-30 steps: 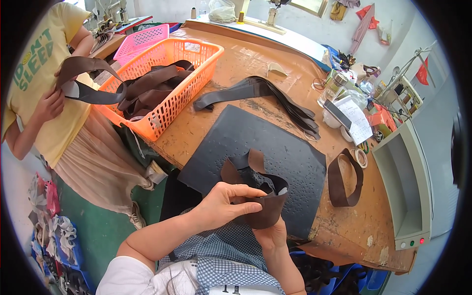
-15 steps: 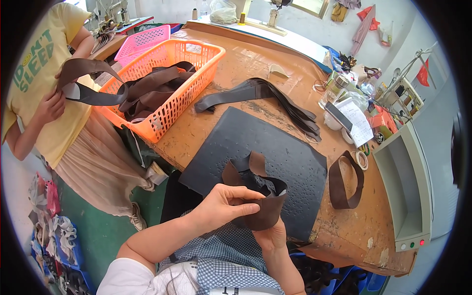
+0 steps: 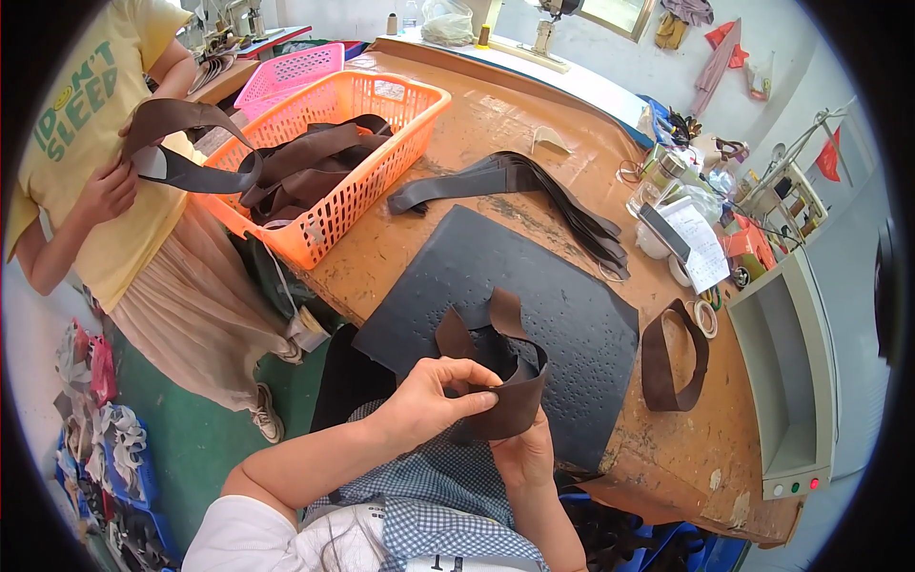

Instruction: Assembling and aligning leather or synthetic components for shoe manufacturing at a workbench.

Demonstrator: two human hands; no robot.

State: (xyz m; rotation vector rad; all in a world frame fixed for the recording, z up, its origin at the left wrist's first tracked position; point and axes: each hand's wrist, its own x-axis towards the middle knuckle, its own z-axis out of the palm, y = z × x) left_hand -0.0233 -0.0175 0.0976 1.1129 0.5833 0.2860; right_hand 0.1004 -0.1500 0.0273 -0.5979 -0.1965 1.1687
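Observation:
A wide brown strip (image 3: 522,398), dark on its inner face, curves into a loop above a pitted black mat (image 3: 534,276). Its two loose ends stand up on the far side. My left hand (image 3: 443,396) pinches the near upper edge between thumb and fingers. From below and to the right, my right hand (image 3: 524,448) grips the same strip; some of its fingers are hidden behind the material. On the table to the right of the mat stands a closed brown loop (image 3: 658,372). Beyond the mat lies a bundle of dark strips (image 3: 534,176).
An orange basket (image 3: 329,234) full of brown strips stands at the left, a pink basket (image 3: 286,76) behind it. Beside them a co-worker (image 3: 114,191) holds a curved strip. A grey open-fronted box (image 3: 801,381) bounds the right. Papers (image 3: 701,253) and jars crowd the back right.
The strip's loop has opened slightly, and its far ends have shifted. Both my hands keep hold in nearly the same place. The whole view has shifted a little.

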